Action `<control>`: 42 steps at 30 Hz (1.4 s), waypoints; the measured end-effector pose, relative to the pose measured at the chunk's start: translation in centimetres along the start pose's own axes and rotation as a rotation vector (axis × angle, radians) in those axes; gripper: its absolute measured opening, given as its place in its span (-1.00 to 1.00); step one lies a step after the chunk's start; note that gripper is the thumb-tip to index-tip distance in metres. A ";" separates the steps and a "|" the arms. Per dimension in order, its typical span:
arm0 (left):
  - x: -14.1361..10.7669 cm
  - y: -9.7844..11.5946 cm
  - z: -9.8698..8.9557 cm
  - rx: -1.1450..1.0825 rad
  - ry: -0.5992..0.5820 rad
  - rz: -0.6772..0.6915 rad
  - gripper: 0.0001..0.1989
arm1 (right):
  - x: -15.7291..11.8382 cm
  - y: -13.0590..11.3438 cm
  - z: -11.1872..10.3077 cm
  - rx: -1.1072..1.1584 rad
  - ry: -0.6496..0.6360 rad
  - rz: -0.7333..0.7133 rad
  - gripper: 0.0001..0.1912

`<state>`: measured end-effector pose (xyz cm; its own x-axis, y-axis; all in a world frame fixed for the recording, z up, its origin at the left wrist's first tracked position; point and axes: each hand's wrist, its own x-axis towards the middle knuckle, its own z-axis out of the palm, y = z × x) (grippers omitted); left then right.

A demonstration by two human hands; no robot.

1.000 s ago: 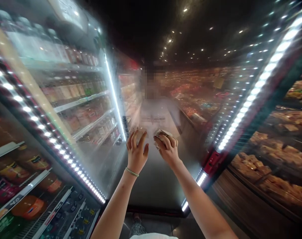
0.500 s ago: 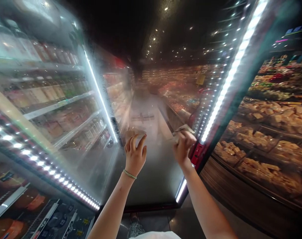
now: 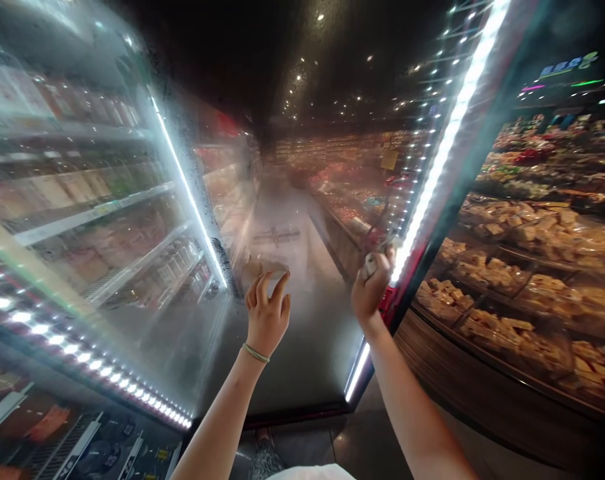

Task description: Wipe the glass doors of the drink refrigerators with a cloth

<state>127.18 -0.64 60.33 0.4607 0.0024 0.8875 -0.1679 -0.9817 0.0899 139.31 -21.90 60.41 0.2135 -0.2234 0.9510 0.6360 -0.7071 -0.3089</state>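
A fogged glass door [image 3: 302, 340] of a lit display fridge stands before me. My left hand [image 3: 267, 310] is raised to it with curved, spread fingers and holds nothing. A pale reflection of that hand shows above the fingertips, and I cannot tell whether they touch the glass. Near the door's right edge, my right hand [image 3: 371, 287] is closed around a small pale wad [image 3: 371, 264], perhaps tissue or cloth, mostly hidden by the fingers. This hand is beside the bright light strip [image 3: 452, 140] and the red part of the door frame [image 3: 391, 300].
Fridge shelves [image 3: 97, 213] with bottles and packs show at the left, blurred by fog. To the right, a counter [image 3: 487, 373] carries heaps of wrapped food [image 3: 532, 220]. Below lies dark tiled floor [image 3: 322, 440]. A faint reflection of a person in a light shirt shows in the glass.
My right hand has moved slightly up and towards the light strip, its fist turned and the pale wad less exposed. My left hand keeps its pose. The whole view has shifted slightly.
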 end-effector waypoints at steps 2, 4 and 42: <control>-0.1 0.0 0.0 0.002 0.002 0.004 -0.58 | -1.9 -1.2 0.1 -0.025 -0.073 -0.072 -0.35; -0.1 0.1 0.1 0.002 -0.004 0.003 -0.58 | -1.6 -2.0 0.6 -0.034 -0.206 -0.210 -0.33; -4.5 -3.0 -0.4 -0.091 -0.099 -0.096 -0.58 | -10.6 -0.3 -1.8 -0.020 -0.289 0.084 -0.60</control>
<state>125.22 2.42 56.25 0.5611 0.0725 0.8246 -0.1954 -0.9564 0.2171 135.51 -20.55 50.42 0.4682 -0.0835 0.8796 0.5931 -0.7082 -0.3830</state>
